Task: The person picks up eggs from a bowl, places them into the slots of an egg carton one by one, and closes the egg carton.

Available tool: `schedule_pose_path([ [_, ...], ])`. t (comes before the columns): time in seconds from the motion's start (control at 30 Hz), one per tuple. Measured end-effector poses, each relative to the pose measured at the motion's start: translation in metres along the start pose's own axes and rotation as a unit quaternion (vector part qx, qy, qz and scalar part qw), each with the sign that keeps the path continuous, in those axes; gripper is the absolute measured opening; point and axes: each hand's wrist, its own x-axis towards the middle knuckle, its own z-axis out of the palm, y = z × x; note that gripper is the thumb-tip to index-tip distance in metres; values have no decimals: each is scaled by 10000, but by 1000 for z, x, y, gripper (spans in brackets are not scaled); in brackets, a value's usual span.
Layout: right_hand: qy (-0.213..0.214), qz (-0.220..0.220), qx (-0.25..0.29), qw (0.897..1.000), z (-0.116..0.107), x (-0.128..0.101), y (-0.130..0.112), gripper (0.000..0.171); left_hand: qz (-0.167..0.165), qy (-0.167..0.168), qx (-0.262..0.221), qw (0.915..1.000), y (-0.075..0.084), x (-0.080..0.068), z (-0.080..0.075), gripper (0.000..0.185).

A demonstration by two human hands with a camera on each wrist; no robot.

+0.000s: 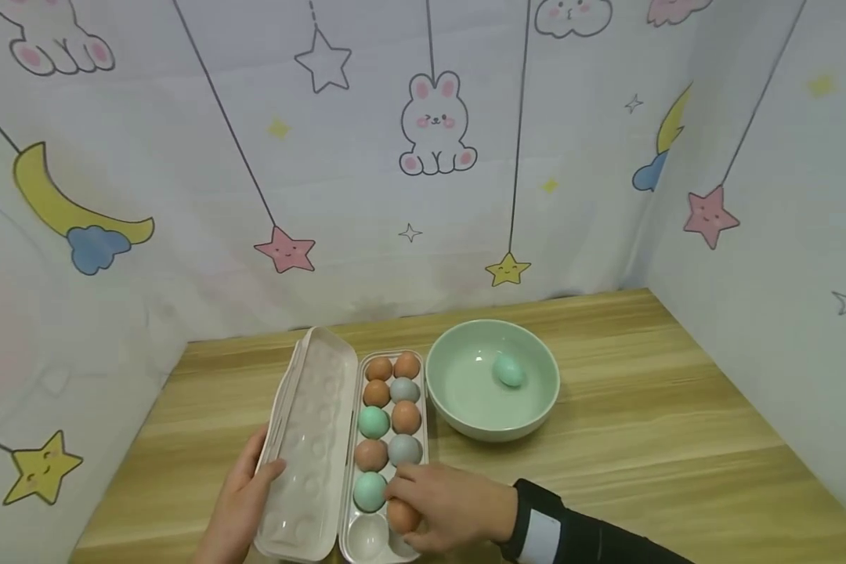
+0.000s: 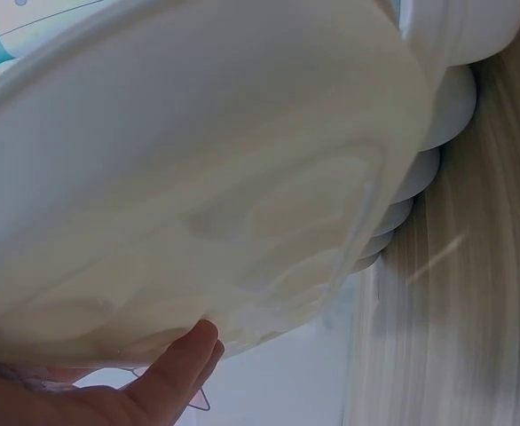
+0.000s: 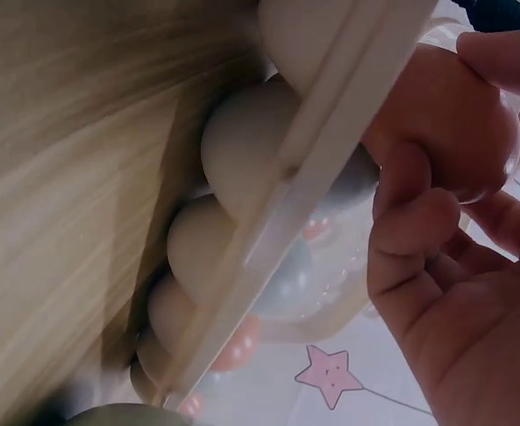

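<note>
A person's right hand (image 1: 446, 505) curls its fingers around a brown egg (image 1: 402, 516) in the near end of an open egg tray (image 1: 423, 439) on a wooden table (image 1: 677, 439); the egg sits low in the right-hand row, under the fingertips and against the thumb. The right wrist view shows the same egg (image 3: 446, 124) pinched between thumb and fingers just above the tray's rim. The cup beside it, at the tray's near left corner (image 1: 368, 535), holds no egg.

The left hand (image 1: 243, 501) rests on the outer edge of the tray's pale lid (image 1: 310, 439), which lies folded back flat to the left; the thumb lies over the lid's rim and the fingers look fairly straight, as the left wrist view also suggests, with a fingertip (image 2: 189, 351) touching the lid's underside.

Further up the tray lie brown, grey and green eggs in two rows. Just right of the tray stands a pale green bowl (image 1: 465, 419) with one green egg (image 1: 510, 370) inside it.

A curtain (image 1: 366, 172) printed with rabbits, stars and moons surrounds the table. No brand, label or readable writing shows on anything.
</note>
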Motion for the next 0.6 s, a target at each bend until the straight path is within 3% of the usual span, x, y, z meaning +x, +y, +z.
schedule_pose_path([
  [0.2, -188, -216, -505, 9983, 5, 3, -6, 23, 17, 35, -59, 10000, -1, 2, -1, 48],
  [0.4, -505, -131, -314, 9981, 7, 3, -8, 25, 261, 2, -224, 9994, -3, -1, -1, 47],
  [0.6, -764, -205, -418, 9960, 4, 8, -8, 16, 16, 89, -36, 10000, 0, 0, 0, 48],
])
